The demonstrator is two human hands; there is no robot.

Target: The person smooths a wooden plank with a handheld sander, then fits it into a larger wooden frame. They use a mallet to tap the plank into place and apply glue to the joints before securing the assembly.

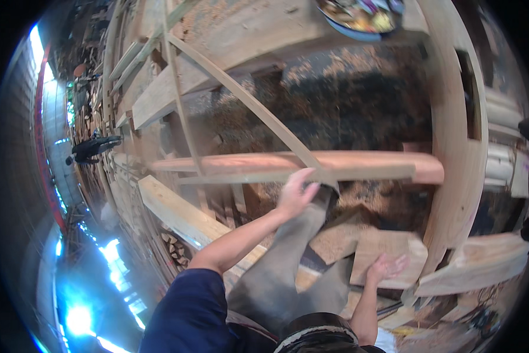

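Observation:
My left hand (295, 193) is out in front of me, thumb and fingers apart. It is beside the lower end of a thin wooden strip (252, 103) that slants across a long reddish timber (352, 159). A narrow pale batten (370, 173) runs along the timber's near side. Whether my fingertips touch the strip or batten is unclear. My right hand (386, 267), slightly blurred, is lower right with spread fingers and nothing visible in it. Behind it is a flat block of pale wood (365, 250); contact cannot be made out.
A thick post with a slot (452, 170) stands on the right. A blue-rimmed basin of mixed items (358, 29) rests on a wide beam at the top. A pale squared beam (176, 203) lies left of my legs. Another person (94, 149) is far left. Shavings cover the ground.

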